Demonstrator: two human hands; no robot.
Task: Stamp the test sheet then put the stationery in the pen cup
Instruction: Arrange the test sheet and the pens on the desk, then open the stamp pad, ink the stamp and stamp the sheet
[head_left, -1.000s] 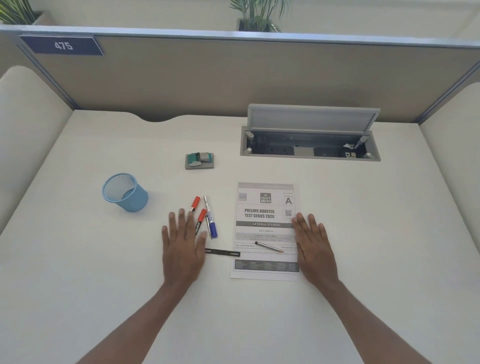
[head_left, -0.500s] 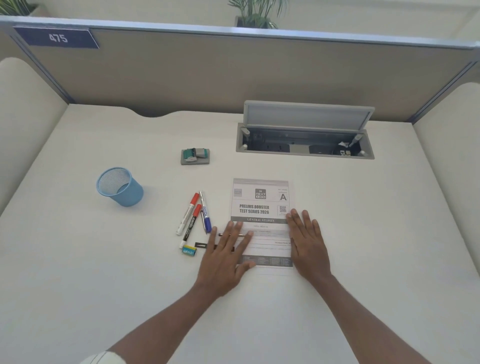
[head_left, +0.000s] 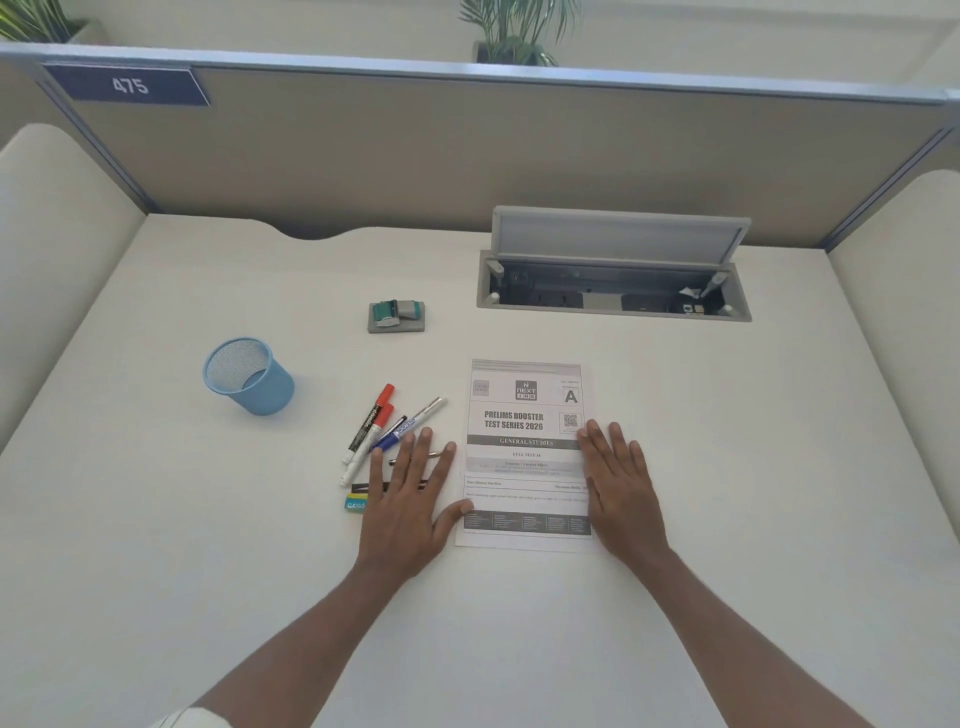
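Note:
The printed test sheet (head_left: 525, 415) lies flat on the white desk. My right hand (head_left: 621, 486) rests flat on the sheet's right edge, fingers apart. My left hand (head_left: 410, 501) lies flat just left of the sheet, thumb touching its left edge, covering a thin pen and part of a black strip (head_left: 359, 488). Two red-capped markers (head_left: 370, 426) and a blue marker (head_left: 408, 425) lie left of the sheet. A small teal eraser (head_left: 355, 504) sits by my left hand. The green-grey stamp (head_left: 396, 316) stands farther back. The blue mesh pen cup (head_left: 248, 375) stands upright at the left.
An open grey cable box (head_left: 613, 280) with its raised lid is set into the desk behind the sheet. A beige partition (head_left: 467, 150) with a "475" label closes the back, and cream side panels (head_left: 47, 249) flank the desk.
My left hand slid right from the markers onto the sheet, then back to its left edge, dragging the thin pen off the paper. The blue marker has swung round. My right hand stayed put.

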